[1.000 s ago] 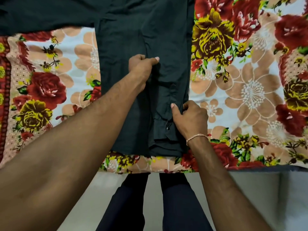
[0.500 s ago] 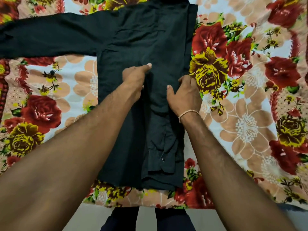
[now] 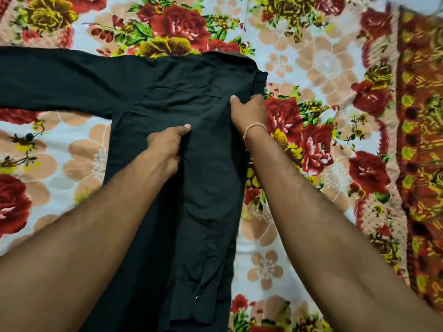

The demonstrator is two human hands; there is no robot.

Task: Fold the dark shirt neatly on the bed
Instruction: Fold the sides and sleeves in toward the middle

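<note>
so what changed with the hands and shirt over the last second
The right hand slid up the shirt's folded right edge from near the hem to the shoulder. The left hand kept pressing the middle. The left sleeve stayed spread out on the bedsheet.

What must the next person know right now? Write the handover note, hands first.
Left hand: fingers curled, thumb pressing the dark shirt mid-body.
Right hand: gripping the folded right edge below the collar.
Shirt lies flat on the floral bedsheet.
Done: right side and its sleeve folded lengthwise over the body.
Left: fold in the outstretched sleeve on the left side, then fold the length.
</note>
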